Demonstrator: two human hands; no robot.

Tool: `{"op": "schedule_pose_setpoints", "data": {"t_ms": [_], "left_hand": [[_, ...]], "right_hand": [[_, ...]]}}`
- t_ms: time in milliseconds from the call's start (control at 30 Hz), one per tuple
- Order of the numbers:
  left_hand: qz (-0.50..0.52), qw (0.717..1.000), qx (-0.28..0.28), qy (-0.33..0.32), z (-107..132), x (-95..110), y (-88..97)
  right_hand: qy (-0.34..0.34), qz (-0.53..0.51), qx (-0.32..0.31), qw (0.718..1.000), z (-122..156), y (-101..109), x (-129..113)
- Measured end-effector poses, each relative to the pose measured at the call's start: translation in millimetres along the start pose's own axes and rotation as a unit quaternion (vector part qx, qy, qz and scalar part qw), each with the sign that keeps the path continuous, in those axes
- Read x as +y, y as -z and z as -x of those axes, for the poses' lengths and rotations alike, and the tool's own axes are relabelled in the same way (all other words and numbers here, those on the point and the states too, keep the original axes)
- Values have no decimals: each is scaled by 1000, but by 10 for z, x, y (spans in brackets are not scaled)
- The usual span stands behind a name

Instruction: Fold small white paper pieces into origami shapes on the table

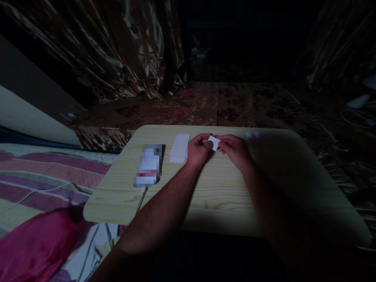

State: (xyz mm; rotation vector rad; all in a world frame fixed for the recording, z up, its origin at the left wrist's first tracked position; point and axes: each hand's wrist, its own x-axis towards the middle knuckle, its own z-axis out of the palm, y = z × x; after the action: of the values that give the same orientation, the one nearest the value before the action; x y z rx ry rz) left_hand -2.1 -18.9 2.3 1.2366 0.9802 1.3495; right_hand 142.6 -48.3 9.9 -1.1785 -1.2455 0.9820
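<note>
Between my two hands is a small folded piece of white paper (214, 143), held just above the table. My left hand (199, 149) is closed, pinching the paper's left side with the thumb on top. My right hand (234, 148) pinches its right edge between thumb and fingers. Close by my left hand lies a stack of white paper strips (179, 148). Beyond my right hand, near the table's far edge, sit two small folded white paper pieces (253, 135), dim and hard to make out.
A phone-like device (148, 165), blurred out, lies on the left of the wooden table (223, 203) with a white cable (141, 199) running off the near edge. A striped bed (53, 168) with a pink bag (38, 246) is at the left. Patterned curtains (141, 47) hang behind.
</note>
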Motion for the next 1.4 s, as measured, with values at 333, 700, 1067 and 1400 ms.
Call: {"op": "schedule_pose_setpoints", "data": {"t_ms": [333, 700, 1067, 1400], "left_hand": [[-3, 1000, 6, 8, -8, -13, 0], [-10, 999, -30, -13, 33, 13, -19], [-20, 998, -50, -17, 61, 43, -31], [-23, 998, -52, -2, 53, 49, -25]], "right_hand": [[2, -9, -12, 1000, -7, -22, 21], [12, 55, 26, 998, 8, 18, -27], [-3, -37, 5, 999, -16, 36, 5], [-8, -34, -33, 999, 2, 38, 16]]}}
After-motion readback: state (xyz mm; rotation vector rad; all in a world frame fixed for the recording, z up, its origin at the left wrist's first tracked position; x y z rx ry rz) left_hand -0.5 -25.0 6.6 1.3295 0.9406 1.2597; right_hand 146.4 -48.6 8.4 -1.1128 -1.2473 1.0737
